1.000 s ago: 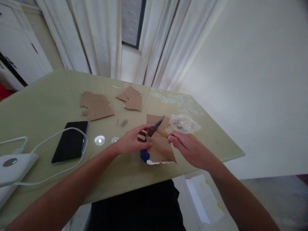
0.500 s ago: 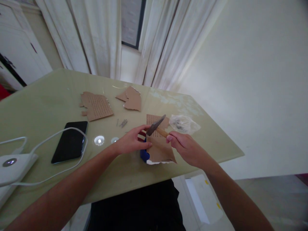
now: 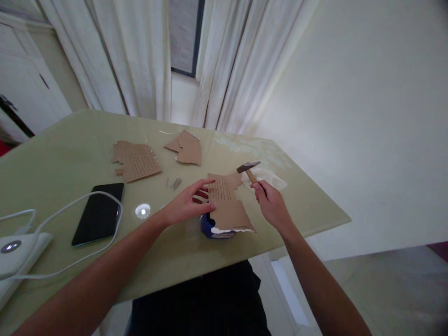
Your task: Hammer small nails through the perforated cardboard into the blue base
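Observation:
My right hand [image 3: 273, 203] is closed round the wooden handle of a hammer [image 3: 249, 166], its metal head raised above the far right side of a piece of brown cardboard [image 3: 229, 215]. Rows of small holes mark the far half of this cardboard, and its near edge is torn white. Under it sits a blue object [image 3: 207, 227], mostly covered. At the cardboard's left edge rests my left hand [image 3: 189, 201], thumb and fingers apart, fingertips on or just over the surface. Nothing shows between those fingers.
Several nails [image 3: 177, 183] lie left of the cardboard. Further back are another punched cardboard piece [image 3: 140, 163] and torn scraps [image 3: 191, 150]. A clear plastic bag [image 3: 269, 177] lies behind the hammer. To the left are a black phone [image 3: 100, 212], a white cable and a power strip [image 3: 21, 252].
The hammer has lifted and swung right, away from my left hand and the cardboard. My left hand stays at the cardboard's left edge. The view has shifted slightly.

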Tool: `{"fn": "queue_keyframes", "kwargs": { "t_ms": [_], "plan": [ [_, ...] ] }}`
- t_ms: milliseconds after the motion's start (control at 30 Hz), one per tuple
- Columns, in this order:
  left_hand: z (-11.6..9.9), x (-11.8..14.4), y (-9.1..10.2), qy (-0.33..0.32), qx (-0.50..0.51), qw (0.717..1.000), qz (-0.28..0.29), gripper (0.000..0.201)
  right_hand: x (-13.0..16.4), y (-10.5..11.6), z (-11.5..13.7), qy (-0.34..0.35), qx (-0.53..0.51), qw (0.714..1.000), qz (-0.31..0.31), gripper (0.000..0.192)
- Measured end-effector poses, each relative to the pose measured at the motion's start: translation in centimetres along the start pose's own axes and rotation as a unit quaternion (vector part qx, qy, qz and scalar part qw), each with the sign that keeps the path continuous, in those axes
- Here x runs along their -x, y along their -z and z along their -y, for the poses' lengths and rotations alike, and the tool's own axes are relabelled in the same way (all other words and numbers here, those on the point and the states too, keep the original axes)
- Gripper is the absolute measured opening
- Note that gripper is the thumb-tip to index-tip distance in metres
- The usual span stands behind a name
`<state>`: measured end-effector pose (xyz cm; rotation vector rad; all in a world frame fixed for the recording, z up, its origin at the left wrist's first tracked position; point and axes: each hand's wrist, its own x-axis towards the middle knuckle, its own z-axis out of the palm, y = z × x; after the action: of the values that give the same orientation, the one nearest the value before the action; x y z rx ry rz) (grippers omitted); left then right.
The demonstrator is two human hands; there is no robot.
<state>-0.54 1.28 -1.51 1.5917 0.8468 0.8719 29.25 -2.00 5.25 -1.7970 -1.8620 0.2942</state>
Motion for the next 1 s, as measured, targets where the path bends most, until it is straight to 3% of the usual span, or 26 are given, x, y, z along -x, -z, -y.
{"fn": "queue_keyframes", "kwargs": {
  "t_ms": [300,467,633,833,933,1000],
  "plan": [
    [0.5,-0.1,-0.5,0.024,0.021,0.999,0.012,0.075,-3.9,-5.5,-4.5,-0.086,0.114,0.990,0.006,0.032],
    [0.5,0.0,-0.5,0.033,0.025,0.999,0.007,0.073,-5.0,-7.2,-5.5,-0.095,0.139,0.985,0.033,0.031],
    [0.8,0.1,-0.5,0.009,-0.003,1.000,0.005,0.072,-4.9,-7.6,-5.7,-0.071,0.141,0.987,0.035,0.033],
    [1.3,0.1,-0.6,-0.019,-0.026,0.999,-0.007,0.070,-5.1,-7.5,-5.7,-0.058,0.107,0.992,-0.007,0.025],
    [1.3,0.2,-0.6,-0.023,-0.020,1.000,-0.006,0.071,-4.1,-6.0,-3.7,-0.050,0.068,0.995,-0.055,0.029],
    [1.4,0.2,-0.7,-0.024,-0.017,1.000,-0.005,0.070,-1.7,-4.3,-1.3,-0.032,0.039,0.994,-0.097,0.036]
  ]
}}
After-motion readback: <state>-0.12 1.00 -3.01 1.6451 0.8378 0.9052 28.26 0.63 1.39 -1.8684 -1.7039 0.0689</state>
